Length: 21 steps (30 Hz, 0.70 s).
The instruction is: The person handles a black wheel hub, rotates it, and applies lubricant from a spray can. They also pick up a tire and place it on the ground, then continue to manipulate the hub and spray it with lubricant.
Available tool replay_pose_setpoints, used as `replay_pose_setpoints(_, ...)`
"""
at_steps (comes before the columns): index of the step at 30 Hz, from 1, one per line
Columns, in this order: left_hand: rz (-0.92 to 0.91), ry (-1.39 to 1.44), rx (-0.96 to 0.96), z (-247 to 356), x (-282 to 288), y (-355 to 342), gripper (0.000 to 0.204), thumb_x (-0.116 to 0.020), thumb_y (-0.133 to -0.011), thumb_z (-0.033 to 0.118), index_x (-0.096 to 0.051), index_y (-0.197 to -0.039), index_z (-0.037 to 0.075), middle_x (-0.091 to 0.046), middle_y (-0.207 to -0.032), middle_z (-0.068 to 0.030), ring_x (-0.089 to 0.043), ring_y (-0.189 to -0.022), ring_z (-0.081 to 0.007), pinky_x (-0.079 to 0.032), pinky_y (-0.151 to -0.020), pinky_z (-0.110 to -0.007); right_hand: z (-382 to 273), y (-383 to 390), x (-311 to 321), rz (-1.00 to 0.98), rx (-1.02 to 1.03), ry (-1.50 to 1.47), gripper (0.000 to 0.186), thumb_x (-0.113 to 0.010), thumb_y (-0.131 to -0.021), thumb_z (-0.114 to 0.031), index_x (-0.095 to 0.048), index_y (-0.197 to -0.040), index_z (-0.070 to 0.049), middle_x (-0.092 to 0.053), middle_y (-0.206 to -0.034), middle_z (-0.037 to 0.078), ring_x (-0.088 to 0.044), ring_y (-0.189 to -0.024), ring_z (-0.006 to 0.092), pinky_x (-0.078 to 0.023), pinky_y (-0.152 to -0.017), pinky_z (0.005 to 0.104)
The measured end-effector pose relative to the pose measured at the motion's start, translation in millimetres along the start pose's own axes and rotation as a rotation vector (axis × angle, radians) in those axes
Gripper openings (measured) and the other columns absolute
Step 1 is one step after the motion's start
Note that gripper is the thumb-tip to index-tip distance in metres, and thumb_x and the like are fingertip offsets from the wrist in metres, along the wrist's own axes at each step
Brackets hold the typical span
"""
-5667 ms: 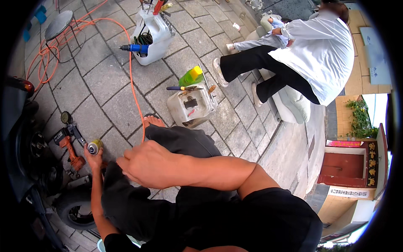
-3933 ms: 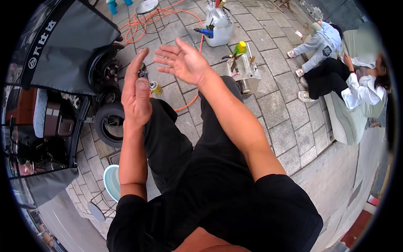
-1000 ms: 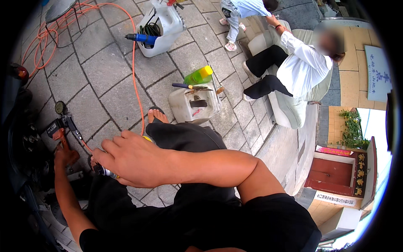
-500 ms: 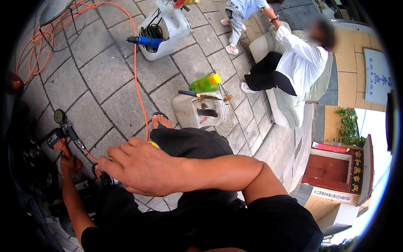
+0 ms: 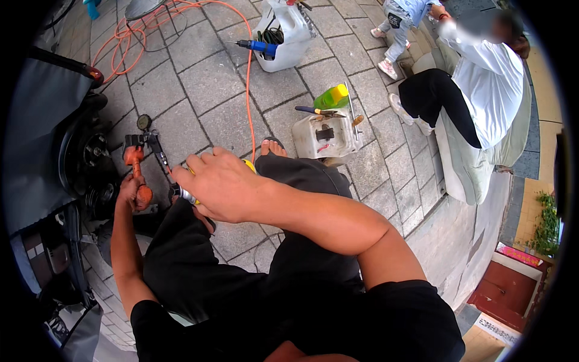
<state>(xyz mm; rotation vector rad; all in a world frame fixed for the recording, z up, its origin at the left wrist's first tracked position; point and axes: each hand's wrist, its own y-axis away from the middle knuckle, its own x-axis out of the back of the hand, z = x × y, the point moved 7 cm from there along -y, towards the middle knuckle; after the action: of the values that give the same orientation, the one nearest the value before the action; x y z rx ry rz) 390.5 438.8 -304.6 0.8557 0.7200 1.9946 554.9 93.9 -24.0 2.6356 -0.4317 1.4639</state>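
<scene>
My left hand (image 5: 128,188) is closed round the handle of an orange cordless power tool (image 5: 134,158), whose black battery end points away from me. The tool is beside the dark wheel and hub parts of a vehicle (image 5: 90,151) on the left. Over my lap, my right hand (image 5: 223,184) grips a tool with a yellow body and a silver metal end (image 5: 186,194). Most of that tool is hidden under my fingers, so its exact kind does not show. A tyre inflator with a round gauge (image 5: 145,123) lies on the paving just beyond the orange tool.
An orange hose (image 5: 248,90) runs over the paving. Ahead stand a cut white container with pliers and a green bottle (image 5: 298,142), and another (image 5: 292,51) with a blue tool. A seated person (image 5: 488,84) and a child (image 5: 395,30) are at the right.
The view has swung left, bringing more of the vehicle into sight. The orange tool has turned in my left hand's grip. My right hand still holds the yellow and silver tool.
</scene>
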Motion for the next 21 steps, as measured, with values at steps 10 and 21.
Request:
replay_pose_setpoints(10,-0.322,0.626,-0.222,135.2,-64.6,230.6,0.023,-0.068,-0.090,0.003,-0.056,-0.108,0.010,-0.060,-0.091,-0.0052,-0.064,-0.080,-0.0243,-0.058,-0.084,-0.045,37.4,24.6,34.6,0.292,-0.108,-0.146,0.066,-0.079,-0.084,-0.043,-0.061,-0.134,-0.004,-0.070,-0.123,0.020,-0.068,-0.116,0.0404,-0.054,-0.102,0.0511)
replay_pose_setpoints(21,-0.498,1.178,-0.253,56.1,-193.3,341.8,0.014,-0.067,-0.091,0.004,-0.059,-0.100,0.010,-0.070,-0.126,-0.0215,-0.073,-0.101,-0.0358,-0.059,-0.092,-0.057,-12.6,72.0,36.1,0.366,0.128,-0.366,0.070,-0.090,-0.082,-0.031,-0.064,-0.143,-0.013,-0.067,-0.133,0.014,-0.068,-0.122,0.0329,-0.053,-0.106,0.0413)
